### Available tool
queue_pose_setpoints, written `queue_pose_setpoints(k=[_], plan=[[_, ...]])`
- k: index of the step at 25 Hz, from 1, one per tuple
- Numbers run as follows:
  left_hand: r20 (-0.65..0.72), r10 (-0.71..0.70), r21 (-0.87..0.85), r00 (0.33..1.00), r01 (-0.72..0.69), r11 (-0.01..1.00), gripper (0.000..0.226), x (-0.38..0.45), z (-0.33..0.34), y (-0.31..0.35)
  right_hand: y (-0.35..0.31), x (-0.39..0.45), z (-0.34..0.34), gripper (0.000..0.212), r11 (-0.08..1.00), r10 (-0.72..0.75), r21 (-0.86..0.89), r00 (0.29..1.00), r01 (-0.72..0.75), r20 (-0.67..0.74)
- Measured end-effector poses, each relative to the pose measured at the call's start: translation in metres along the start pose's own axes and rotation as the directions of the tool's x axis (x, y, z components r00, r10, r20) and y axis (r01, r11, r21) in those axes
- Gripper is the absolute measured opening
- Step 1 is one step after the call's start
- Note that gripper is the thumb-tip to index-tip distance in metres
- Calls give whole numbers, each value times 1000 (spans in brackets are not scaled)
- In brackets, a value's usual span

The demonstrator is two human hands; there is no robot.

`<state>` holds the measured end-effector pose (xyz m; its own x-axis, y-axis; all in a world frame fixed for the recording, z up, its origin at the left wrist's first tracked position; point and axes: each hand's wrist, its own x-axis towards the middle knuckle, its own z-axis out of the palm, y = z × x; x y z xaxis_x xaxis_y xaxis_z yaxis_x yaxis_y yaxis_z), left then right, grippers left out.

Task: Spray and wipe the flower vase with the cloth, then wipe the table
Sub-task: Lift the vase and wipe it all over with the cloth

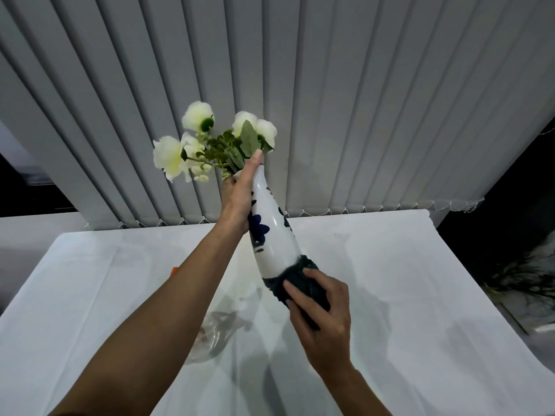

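Observation:
A tall white vase [274, 232] with dark blue flower prints is held up off the table, tilted with its mouth away from me. White flowers with green leaves [210, 139] stick out of its mouth. My left hand [238, 193] grips the vase's neck. My right hand [318, 313] presses a dark grey cloth [295, 280] around the vase's base, which the cloth hides. The table [405, 295] below carries a white covering.
A clear glass object [216, 334] lies on the table under my left forearm, and a small orange thing [174, 270] shows just beyond the arm. Grey vertical blinds [330, 100] hang behind the table. A dark plant [522, 280] stands at the right edge.

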<state>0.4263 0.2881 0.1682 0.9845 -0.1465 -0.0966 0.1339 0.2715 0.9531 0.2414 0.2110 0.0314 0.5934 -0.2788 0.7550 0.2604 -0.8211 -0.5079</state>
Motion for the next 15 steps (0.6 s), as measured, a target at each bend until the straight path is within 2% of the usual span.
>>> queue_pose_setpoints(k=[3, 5, 6, 8, 11, 15], plan=[[60, 58, 41, 997, -60, 997, 17, 0, 4, 3, -10, 30, -3, 25, 997, -76, 25, 996, 74, 54], [124, 77, 91, 989, -89, 992, 16, -5, 9, -1, -16, 57, -4, 25, 996, -78, 58, 994, 73, 77], [156, 63, 80, 986, -76, 994, 15, -9, 11, -5, -19, 72, -3, 26, 995, -35, 92, 997, 29, 65], [224, -19, 29, 974, 13, 1000, 19, -18, 15, -12, -22, 102, -1, 26, 958, 165, 232, 986, -167, 30], [305, -64, 0, 950, 67, 998, 37, -22, 18, -18, -18, 127, 2, 27, 765, 452, 464, 886, -447, 109], [223, 12, -27, 975, -6, 1000, 30, -13, 13, -2, -8, 92, 6, 23, 609, 610, 492, 764, -622, 212]])
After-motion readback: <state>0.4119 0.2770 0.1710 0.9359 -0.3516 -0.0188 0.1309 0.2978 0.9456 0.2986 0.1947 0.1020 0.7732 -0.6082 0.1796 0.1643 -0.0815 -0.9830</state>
